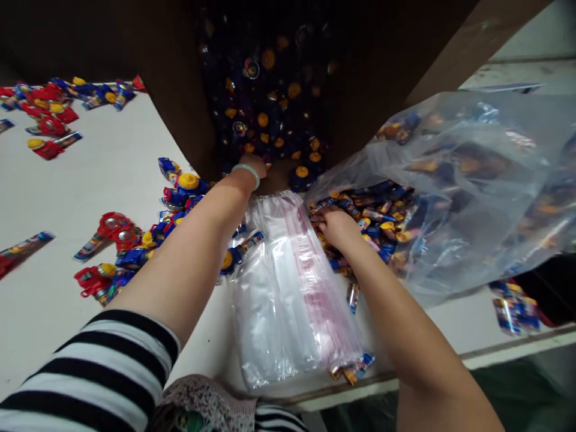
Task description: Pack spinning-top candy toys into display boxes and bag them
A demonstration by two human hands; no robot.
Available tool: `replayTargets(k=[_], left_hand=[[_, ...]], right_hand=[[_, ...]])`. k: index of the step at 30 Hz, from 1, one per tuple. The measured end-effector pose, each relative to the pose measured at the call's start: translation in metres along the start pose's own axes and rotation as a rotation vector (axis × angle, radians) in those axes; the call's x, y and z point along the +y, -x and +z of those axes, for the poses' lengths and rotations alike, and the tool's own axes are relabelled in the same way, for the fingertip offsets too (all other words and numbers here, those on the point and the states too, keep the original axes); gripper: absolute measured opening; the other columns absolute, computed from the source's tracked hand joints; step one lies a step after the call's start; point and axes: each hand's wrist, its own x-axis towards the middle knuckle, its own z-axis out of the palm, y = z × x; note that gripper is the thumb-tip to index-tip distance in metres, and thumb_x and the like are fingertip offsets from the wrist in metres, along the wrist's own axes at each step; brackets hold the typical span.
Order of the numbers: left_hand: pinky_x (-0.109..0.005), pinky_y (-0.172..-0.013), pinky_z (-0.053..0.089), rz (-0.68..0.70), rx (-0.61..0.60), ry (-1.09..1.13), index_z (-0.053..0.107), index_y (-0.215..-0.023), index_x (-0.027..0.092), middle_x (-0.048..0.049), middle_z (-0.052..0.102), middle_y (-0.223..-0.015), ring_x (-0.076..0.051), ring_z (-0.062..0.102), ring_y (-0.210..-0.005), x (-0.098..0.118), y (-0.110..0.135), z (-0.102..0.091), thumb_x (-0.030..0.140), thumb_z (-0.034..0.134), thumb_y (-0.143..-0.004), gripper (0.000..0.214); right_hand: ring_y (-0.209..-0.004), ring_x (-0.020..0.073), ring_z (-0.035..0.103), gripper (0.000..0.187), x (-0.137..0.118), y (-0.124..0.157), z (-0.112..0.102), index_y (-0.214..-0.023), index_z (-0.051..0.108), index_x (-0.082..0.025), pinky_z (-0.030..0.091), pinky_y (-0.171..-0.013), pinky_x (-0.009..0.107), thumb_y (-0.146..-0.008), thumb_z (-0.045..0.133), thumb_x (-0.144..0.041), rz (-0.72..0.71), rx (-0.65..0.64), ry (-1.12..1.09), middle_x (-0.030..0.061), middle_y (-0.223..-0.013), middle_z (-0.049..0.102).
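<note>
My left hand (257, 167), with a pale bangle at the wrist, reaches into the mouth of a dark carton (180, 102). It looks curled, but its fingertips are hidden among blue toys with yellow round parts (300, 173). My right hand (335, 225) is closed, fingertips down in a heap of small shiny wrapped pieces (382, 216) in the mouth of a large clear plastic bag (468, 174). What either hand holds cannot be made out. Between my forearms lies a stack of clear zip bags (288, 288) with pinkish-red strips.
Blue toys (186, 183) lie left of my left forearm, beside red watch-like toys (117, 231). More red and blue toys (47, 111) are spread at the far left of the white table (58, 192). A few wrapped pieces (355, 366) sit by the front edge.
</note>
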Motion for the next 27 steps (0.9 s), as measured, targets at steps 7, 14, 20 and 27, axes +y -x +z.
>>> replayTargets(k=[7,14,20,27], left_hand=[[-0.041,-0.090,0.053,-0.135,-0.030,0.308,0.058,-0.130,0.011,-0.0154,0.067,-0.119,-0.036,0.064,-0.110,0.005,0.017,-0.020,0.016,0.076,-0.064,0.069],[-0.022,-0.073,0.050,0.196,-0.097,1.404,0.063,-0.109,0.015,-0.0031,0.065,-0.098,-0.014,0.061,-0.087,0.013,0.180,-0.028,0.020,0.069,-0.065,0.045],[-0.021,-0.067,0.047,0.165,-0.036,1.570,0.062,-0.111,0.019,0.0015,0.057,-0.086,-0.010,0.056,-0.075,-0.010,0.278,-0.008,0.024,0.081,-0.061,0.053],[-0.019,-0.062,0.044,0.172,0.263,1.425,0.063,-0.110,0.021,0.0025,0.055,-0.085,-0.008,0.051,-0.071,-0.035,0.320,-0.004,0.026,0.084,-0.063,0.052]], right_hand=[[-0.092,0.0229,0.068,0.034,0.036,0.050,-0.008,-0.114,0.067,-0.018,0.055,-0.085,0.038,-0.082,0.065,-0.029,0.104,0.286,-0.745,0.0098,-0.110,0.072],[-0.095,0.0207,0.066,0.040,-0.028,0.113,-0.002,-0.111,0.069,-0.022,0.054,-0.086,0.037,-0.076,0.072,-0.042,-0.025,0.358,-1.243,0.0062,-0.111,0.071],[-0.087,0.0192,0.064,0.036,-0.086,0.141,-0.003,-0.093,0.064,-0.023,0.053,-0.087,0.037,-0.066,0.081,-0.041,-0.028,0.532,-1.400,0.0028,-0.092,0.067],[-0.090,0.0202,0.067,0.038,-0.131,0.167,-0.005,-0.117,0.065,-0.025,0.054,-0.088,0.039,-0.089,0.060,-0.051,-0.261,0.432,-1.344,0.0051,-0.099,0.069]])
